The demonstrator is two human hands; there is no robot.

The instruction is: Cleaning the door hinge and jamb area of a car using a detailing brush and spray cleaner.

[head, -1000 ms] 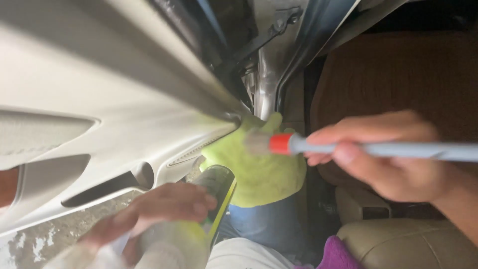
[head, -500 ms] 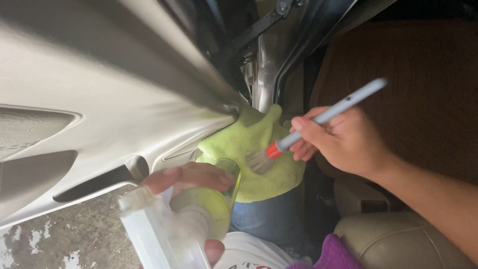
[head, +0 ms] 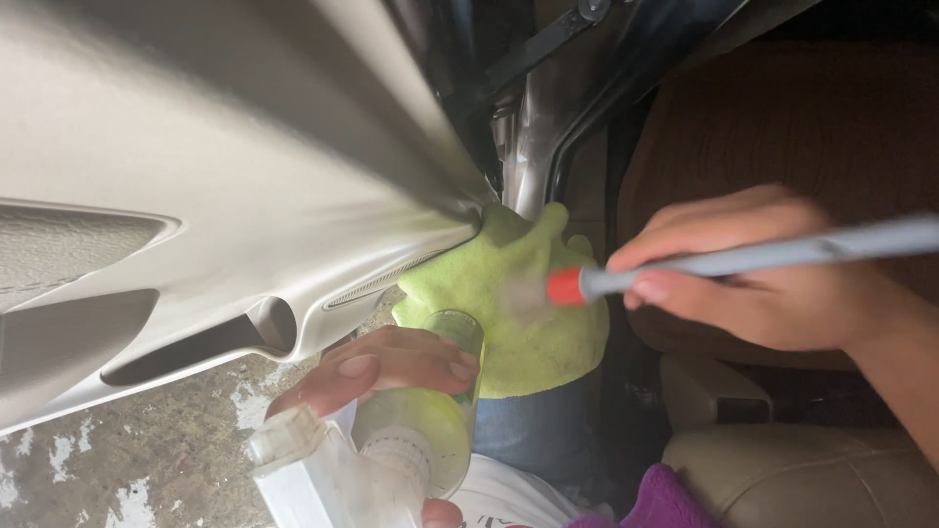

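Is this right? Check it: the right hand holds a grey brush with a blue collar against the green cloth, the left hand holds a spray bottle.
Not quite: the head view shows the brush in the right hand has a red collar, not blue. The green cloth, left hand and spray bottle are as stated.

My right hand (head: 773,284) holds a brush (head: 743,259) with a smooth grey plastic handle and a shiny red band; its soft bristles look blurry. My left hand (head: 377,367) wraps a spray bottle (head: 421,420) — clear, glossy plastic with a white plastic top. The green cloth (head: 518,303) looks fuzzy and soft, not shiny at all. The door panel (head: 225,176) is pale plastic, smooth and a bit matt. Beside it the door frame (head: 533,127) is bare metal — hard and shiny. The seat (head: 812,469) looks like smooth tan leather. The ground (head: 147,450) is rough grey concrete.
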